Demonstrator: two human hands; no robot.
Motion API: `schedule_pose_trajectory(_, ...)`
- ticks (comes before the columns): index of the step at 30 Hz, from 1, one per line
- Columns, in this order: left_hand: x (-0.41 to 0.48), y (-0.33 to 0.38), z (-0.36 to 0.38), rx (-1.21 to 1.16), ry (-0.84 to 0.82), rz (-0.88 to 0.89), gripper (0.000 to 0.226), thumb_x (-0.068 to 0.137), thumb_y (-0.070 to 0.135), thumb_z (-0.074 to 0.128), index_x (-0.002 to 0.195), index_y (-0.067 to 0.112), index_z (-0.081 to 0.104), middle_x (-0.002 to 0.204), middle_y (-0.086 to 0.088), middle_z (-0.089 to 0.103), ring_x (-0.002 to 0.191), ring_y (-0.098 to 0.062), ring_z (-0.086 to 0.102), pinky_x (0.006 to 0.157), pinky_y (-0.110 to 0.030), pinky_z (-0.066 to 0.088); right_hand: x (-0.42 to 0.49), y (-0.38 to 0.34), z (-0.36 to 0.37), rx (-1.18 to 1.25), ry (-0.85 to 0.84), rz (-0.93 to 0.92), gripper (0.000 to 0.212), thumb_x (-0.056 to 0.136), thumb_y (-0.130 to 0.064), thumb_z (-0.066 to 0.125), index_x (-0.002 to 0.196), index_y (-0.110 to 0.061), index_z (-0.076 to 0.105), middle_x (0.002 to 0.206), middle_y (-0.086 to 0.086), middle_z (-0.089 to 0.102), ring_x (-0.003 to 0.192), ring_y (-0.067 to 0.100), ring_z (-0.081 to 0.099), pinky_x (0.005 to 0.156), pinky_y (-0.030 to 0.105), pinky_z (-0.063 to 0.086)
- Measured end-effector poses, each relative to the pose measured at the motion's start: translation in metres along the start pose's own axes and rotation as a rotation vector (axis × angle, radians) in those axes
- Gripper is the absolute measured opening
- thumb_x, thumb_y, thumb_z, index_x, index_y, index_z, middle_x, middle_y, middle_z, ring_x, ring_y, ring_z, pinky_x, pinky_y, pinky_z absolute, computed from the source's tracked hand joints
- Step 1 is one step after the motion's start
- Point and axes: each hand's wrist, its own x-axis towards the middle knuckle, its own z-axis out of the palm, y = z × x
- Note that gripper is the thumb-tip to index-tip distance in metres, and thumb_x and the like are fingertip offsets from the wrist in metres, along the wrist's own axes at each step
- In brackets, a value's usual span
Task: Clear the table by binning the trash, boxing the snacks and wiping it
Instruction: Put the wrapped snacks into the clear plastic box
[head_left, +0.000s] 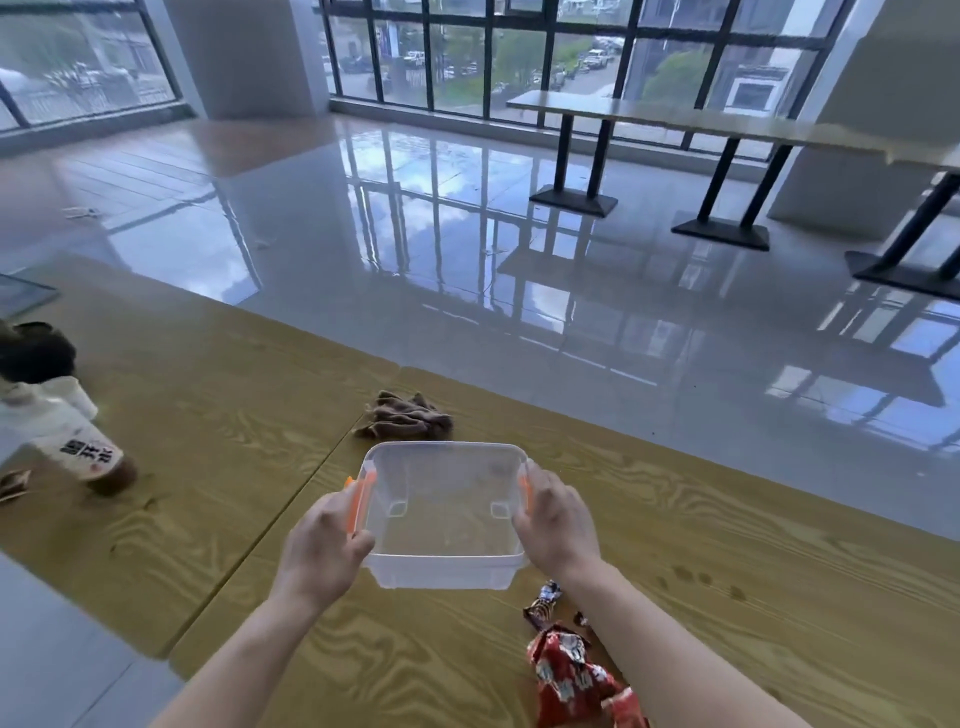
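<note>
A clear plastic box (441, 566) with orange side clips is held over the wooden table (218, 415); it looks empty inside. My left hand (324, 551) grips its left side at the orange clip, and my right hand (558, 525) grips the right side. A brown cloth (405, 418) lies crumpled just beyond the box. Under my right forearm lie a small dark snack wrapper (543, 605) and a red patterned snack packet (571, 680). A tipped white paper cup with a dark lid (57, 421) rests at the table's left end.
Brown spill marks (701, 577) spot the table to the right of the box, with more near the cup. A small wrapper (10, 486) pokes in at the left edge. Beyond the table's far edge is glossy floor, then long tables (675, 117) by the windows.
</note>
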Motion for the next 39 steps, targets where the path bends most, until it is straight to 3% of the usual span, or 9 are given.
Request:
schedule_pose_trajectory(9, -0.012, -0.032, 0.004, -0.059, 0.033, -0.102, 0.072, 0.069, 0.001, 0.07, 0.137, 0.018, 0.052, 0.098, -0.005, 0.059, 0.086, -0.024, 0.056, 0.069, -0.039, 0.047, -0.007, -0.017, 0.031, 0.021, -0.042, 0.002, 0.058, 0.092, -0.023, 0.061, 0.145, -0.017, 0.039, 0.131, 0.005, 0.06, 0.112, 0.032, 0.057, 0.085, 0.036, 0.047)
schedule_pose_trajectory(18, -0.025, -0.038, 0.019, 0.21, -0.026, 0.078, 0.079, 0.078, 0.005, 0.06, 0.15, 0.012, 0.029, 0.142, -0.009, 0.044, 0.126, -0.026, 0.047, 0.099, -0.035, 0.046, -0.014, -0.007, 0.037, 0.001, -0.084, 0.035, 0.061, 0.093, -0.014, 0.058, 0.149, -0.017, 0.034, 0.138, 0.004, 0.054, 0.117, 0.03, 0.053, 0.092, 0.033, 0.046)
schedule_pose_trajectory(24, -0.025, -0.036, 0.017, 0.307, -0.024, 0.2, 0.072, 0.077, 0.001, 0.059, 0.145, 0.0, 0.034, 0.149, -0.013, 0.042, 0.134, -0.025, 0.043, 0.109, -0.033, 0.038, -0.016, -0.004, 0.038, 0.004, -0.109, 0.043, 0.062, 0.093, -0.013, 0.057, 0.149, -0.017, 0.031, 0.142, 0.003, 0.05, 0.118, 0.03, 0.052, 0.094, 0.032, 0.044)
schedule_pose_trajectory(31, -0.026, -0.034, 0.02, 0.269, -0.037, 0.101, 0.076, 0.08, 0.003, 0.056, 0.15, 0.008, 0.027, 0.149, -0.013, 0.038, 0.136, -0.026, 0.038, 0.108, -0.035, 0.039, -0.015, -0.003, 0.036, 0.051, -0.143, 0.05, 0.065, 0.093, -0.023, 0.061, 0.15, -0.02, 0.029, 0.147, 0.003, 0.043, 0.122, 0.03, 0.049, 0.101, 0.036, 0.042)
schedule_pose_trajectory(36, -0.028, -0.021, 0.02, 0.287, -0.004, 0.112, 0.063, 0.076, 0.007, 0.067, 0.136, 0.002, 0.049, 0.136, -0.021, 0.049, 0.125, -0.037, 0.049, 0.093, -0.046, 0.051, -0.027, 0.014, 0.018, 0.119, -0.074, 0.051, 0.067, 0.092, -0.034, 0.065, 0.15, -0.017, 0.034, 0.15, 0.002, 0.042, 0.133, 0.025, 0.043, 0.108, 0.036, 0.039)
schedule_pose_trajectory(39, -0.036, 0.0, 0.028, 0.259, 0.032, 0.209, 0.053, 0.073, 0.005, 0.071, 0.125, 0.003, 0.057, 0.133, -0.023, 0.05, 0.128, -0.043, 0.046, 0.096, -0.052, 0.049, -0.039, 0.037, 0.0, 0.116, -0.023, 0.078, 0.062, 0.092, -0.03, 0.066, 0.146, -0.016, 0.04, 0.146, 0.003, 0.047, 0.132, 0.022, 0.046, 0.107, 0.036, 0.042)
